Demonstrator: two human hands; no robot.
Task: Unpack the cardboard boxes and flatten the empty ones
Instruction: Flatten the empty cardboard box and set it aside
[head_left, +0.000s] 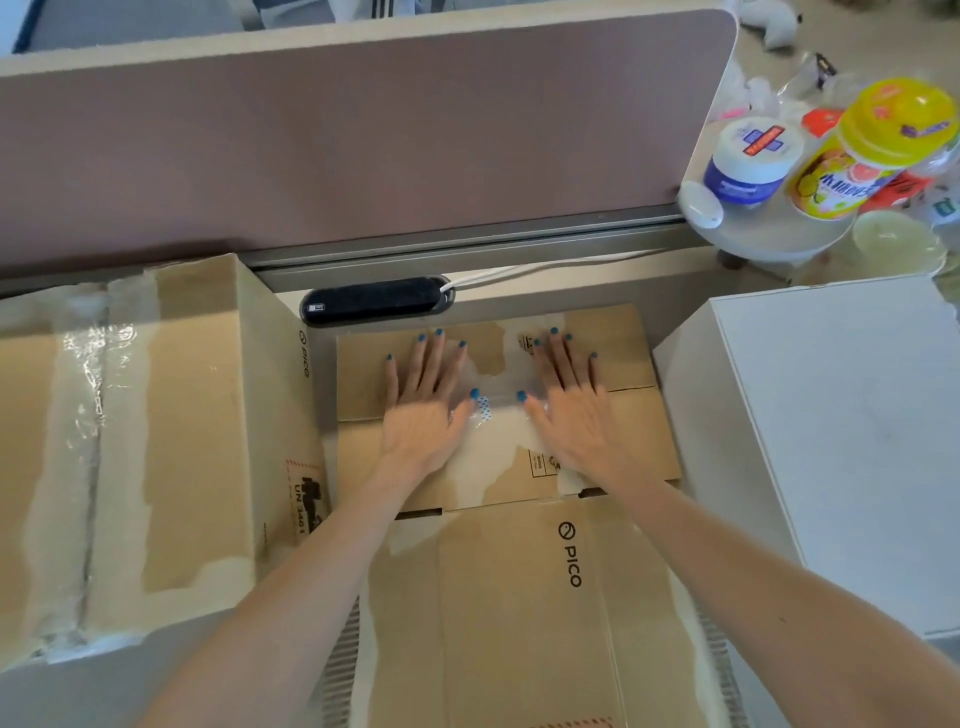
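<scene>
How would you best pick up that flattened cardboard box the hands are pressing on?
Probably by its near end, pinched from the person's side. The flattened cardboard box lies flat, with the taped cardboard box close on its left and the white box on its right, crowding both sides.

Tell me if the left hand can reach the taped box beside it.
Probably yes: the left hand lies flat on the flattened box, and nothing stands between it and the taped box.

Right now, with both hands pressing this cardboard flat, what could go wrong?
The flattened brown cardboard box may spring back once the left hand and right hand lift. Peeling clear tape between them could stick to skin. Sliding the box forward could nudge the black oblong device and its white cable.
</scene>
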